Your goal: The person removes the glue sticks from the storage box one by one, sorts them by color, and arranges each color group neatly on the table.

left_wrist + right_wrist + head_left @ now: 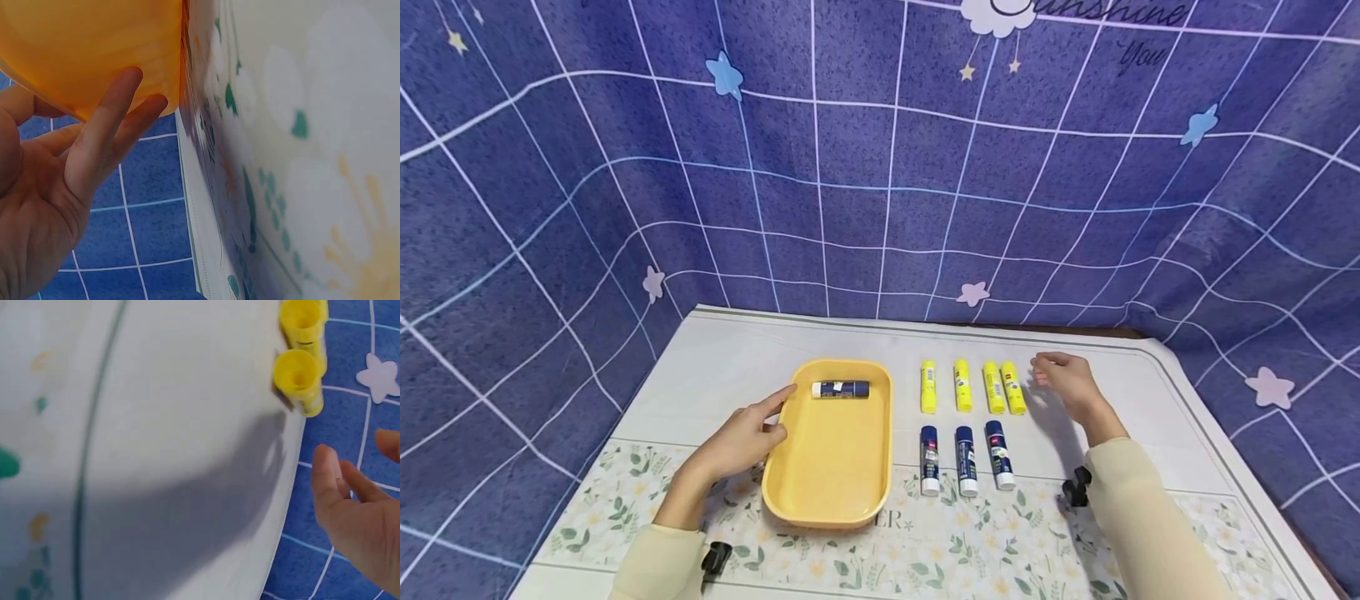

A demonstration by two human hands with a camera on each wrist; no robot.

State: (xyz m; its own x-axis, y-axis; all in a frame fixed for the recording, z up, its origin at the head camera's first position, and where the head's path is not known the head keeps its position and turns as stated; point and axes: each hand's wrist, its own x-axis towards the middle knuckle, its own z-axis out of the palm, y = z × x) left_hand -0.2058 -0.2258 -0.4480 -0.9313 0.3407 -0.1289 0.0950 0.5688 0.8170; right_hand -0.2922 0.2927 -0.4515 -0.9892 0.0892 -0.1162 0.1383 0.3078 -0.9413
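A yellow tray lies on the table, holding one blue glue stick with a white end near its far side. My left hand is at the tray's left side, its index finger reaching the rim. Seen from the left wrist, straight fingers rest along the outer wall. Several yellow glue sticks form a row right of the tray, and three blue glue sticks lie nearer me. Just right of the yellow row, my right hand hovers with loosely bent fingers and nothing in them.
A white tabletop carries a flower-printed strip along its nearer part. Behind and around it hangs a blue curtain with a grid and stars. Black wrist mounts sit at both sleeves.
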